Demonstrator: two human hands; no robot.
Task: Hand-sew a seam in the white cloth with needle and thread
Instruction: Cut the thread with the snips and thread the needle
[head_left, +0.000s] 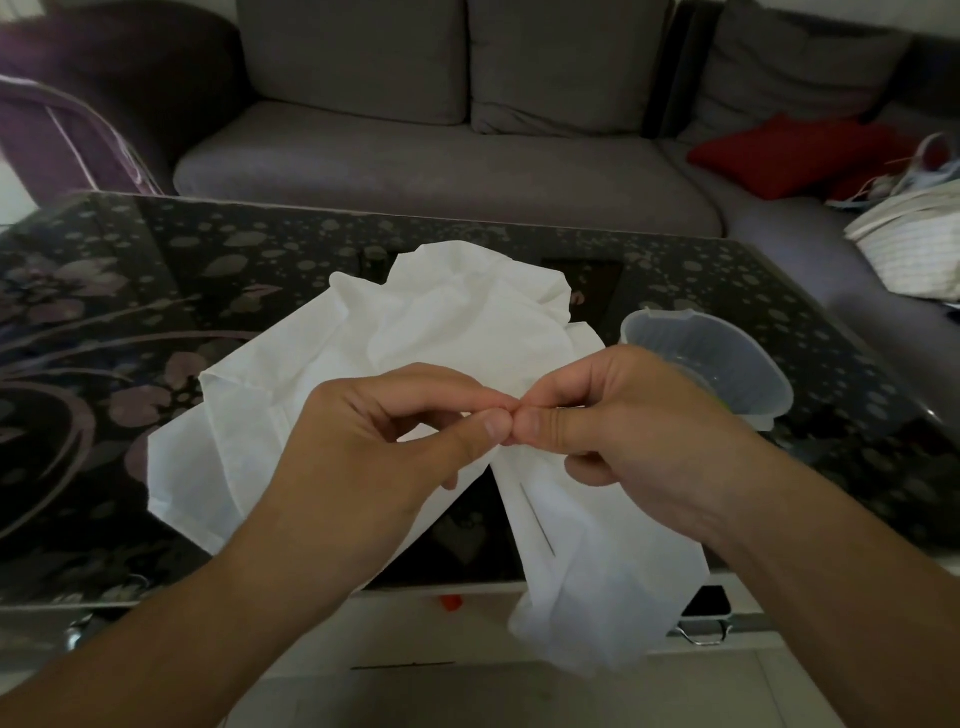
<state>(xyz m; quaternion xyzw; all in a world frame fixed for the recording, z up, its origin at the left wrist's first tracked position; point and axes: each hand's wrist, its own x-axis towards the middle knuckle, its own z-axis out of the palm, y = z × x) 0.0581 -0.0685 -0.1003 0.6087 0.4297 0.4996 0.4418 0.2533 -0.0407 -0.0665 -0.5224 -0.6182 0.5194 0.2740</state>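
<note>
1. The white cloth (415, 338) lay crumpled across the middle of the bench (156, 270), its near end hanging over the bench edge at 6 o'clock.
2. The left hand (384, 436) and the right hand (618, 415) met fingertip to fingertip above the cloth, each with thumb pressed against forefinger in a pinch. What they pinched was too small to make out; a needle or thread was likely, but neither could be confirmed.
3. Progress, as a judgement: no stitch line was visible on the cloth, so the work appeared to be at the threading or knotting stage, with the whole seam left to sew.
4. A translucent plastic cup (711, 364) stood on the bench at 3 o'clock from the hands, just beside the cloth.
5. The bench had a dark glossy top with a floral pattern.
6. A grey sofa (441, 156) ran along 12 o'clock, with a red cushion (789, 156) at 2 o'clock.
</note>
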